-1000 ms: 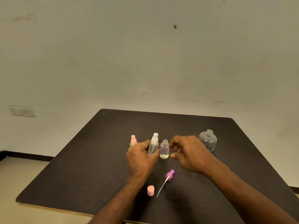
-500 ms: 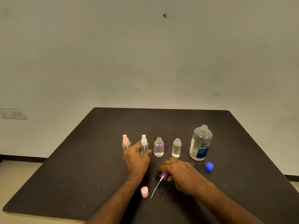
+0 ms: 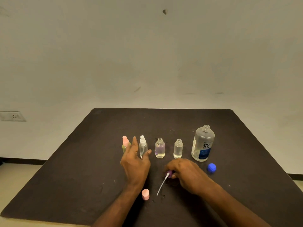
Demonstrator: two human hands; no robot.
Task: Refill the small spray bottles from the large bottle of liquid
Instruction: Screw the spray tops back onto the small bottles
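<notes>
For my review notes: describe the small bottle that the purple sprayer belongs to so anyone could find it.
On the dark table, a row of bottles ends right with the large bottle. The purple-marked small bottle is two places left of it, open-necked, beside a plain clear open bottle.

Dark brown table (image 3: 91, 169); off-white wall (image 3: 147, 54). Clear large bottle (image 3: 203, 143) with blue and white label; blue cap (image 3: 211, 167). Pink cap (image 3: 145, 194), purple sprayer (image 3: 168, 174), pink-topped yellowish bottle (image 3: 125, 144).
</notes>
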